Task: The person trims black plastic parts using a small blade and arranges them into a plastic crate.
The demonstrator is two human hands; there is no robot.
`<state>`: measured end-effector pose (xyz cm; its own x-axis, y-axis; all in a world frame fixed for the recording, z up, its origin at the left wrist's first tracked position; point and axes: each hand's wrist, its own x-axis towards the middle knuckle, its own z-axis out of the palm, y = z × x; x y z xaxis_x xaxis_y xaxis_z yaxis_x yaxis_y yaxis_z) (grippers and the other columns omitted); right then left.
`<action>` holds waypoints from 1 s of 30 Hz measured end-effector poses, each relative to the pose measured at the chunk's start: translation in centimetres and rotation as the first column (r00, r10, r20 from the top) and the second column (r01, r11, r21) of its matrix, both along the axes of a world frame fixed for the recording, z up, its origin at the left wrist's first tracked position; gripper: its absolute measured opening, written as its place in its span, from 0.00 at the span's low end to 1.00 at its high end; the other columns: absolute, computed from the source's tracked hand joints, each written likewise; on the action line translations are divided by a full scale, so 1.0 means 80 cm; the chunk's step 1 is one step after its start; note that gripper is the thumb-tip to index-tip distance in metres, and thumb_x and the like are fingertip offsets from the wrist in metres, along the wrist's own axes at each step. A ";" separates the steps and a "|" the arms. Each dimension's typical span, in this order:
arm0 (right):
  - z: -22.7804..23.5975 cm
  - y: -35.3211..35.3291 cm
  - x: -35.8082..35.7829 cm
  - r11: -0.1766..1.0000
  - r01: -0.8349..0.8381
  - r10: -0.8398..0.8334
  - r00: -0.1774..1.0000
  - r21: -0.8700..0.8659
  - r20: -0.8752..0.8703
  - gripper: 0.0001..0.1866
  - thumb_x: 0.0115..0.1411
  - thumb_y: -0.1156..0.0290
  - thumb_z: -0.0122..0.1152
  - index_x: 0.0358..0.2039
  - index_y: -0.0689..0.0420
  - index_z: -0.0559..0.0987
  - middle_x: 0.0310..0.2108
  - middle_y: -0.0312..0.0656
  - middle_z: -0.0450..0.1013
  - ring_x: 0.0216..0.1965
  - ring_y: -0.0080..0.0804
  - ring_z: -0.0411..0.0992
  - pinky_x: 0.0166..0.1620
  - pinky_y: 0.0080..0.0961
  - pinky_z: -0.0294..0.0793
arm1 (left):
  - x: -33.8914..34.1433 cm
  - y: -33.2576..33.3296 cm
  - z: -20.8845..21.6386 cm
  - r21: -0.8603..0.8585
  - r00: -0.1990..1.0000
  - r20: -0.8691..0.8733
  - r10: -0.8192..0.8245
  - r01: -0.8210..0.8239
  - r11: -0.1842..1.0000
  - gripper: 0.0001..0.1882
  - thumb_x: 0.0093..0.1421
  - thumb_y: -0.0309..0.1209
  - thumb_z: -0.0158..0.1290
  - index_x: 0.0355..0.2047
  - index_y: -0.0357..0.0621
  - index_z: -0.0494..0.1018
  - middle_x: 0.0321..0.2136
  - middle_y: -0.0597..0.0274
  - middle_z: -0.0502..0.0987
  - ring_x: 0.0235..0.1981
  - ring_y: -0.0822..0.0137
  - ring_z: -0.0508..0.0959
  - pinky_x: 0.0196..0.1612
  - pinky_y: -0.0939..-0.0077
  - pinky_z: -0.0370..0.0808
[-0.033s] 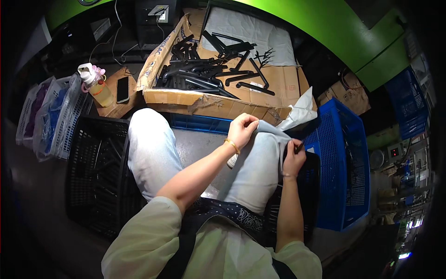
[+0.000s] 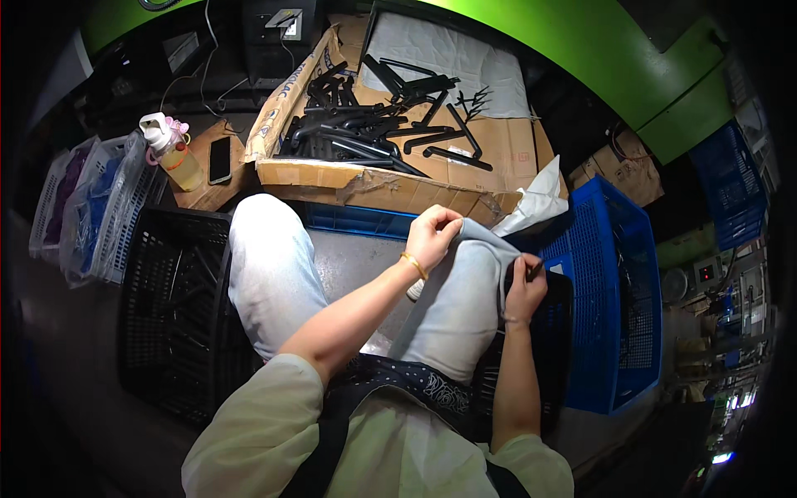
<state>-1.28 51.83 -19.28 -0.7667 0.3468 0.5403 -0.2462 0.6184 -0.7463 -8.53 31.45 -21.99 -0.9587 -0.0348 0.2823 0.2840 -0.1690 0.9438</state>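
My left hand (image 2: 433, 239) is closed, with thumb and fingers pinching a grey-blue cloth (image 2: 481, 236) at my right knee. Whether this fabric is a loose piece or part of the light jeans (image 2: 452, 311) I cannot tell. On the outer side of that knee, my right hand (image 2: 525, 290) is closed around a small black piece (image 2: 535, 269), mostly hidden by the fingers. Beyond both hands, a heap of black bent plastic-looking tubes (image 2: 349, 133) lies in a low, cut-open cardboard box (image 2: 311, 174).
A black crate (image 2: 137, 307) with dark parts stands at my left, a blue crate (image 2: 588, 274) at my right. White sheeting (image 2: 540, 199) hangs over the box's near right corner. A bottle (image 2: 178, 162) and a phone (image 2: 219, 159) rest on a wooden board (image 2: 199, 197).
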 end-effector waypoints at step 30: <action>0.082 -0.066 0.039 0.837 -0.520 0.475 0.846 0.172 0.243 0.05 0.60 0.76 0.59 0.28 0.64 0.78 0.23 0.44 0.70 0.26 0.34 0.70 0.31 0.26 0.68 | 0.104 -0.126 0.058 -0.608 0.983 -0.108 -0.149 0.054 0.792 0.07 0.59 0.29 0.56 0.32 0.40 0.70 0.32 0.53 0.71 0.35 0.51 0.75 0.39 0.61 0.72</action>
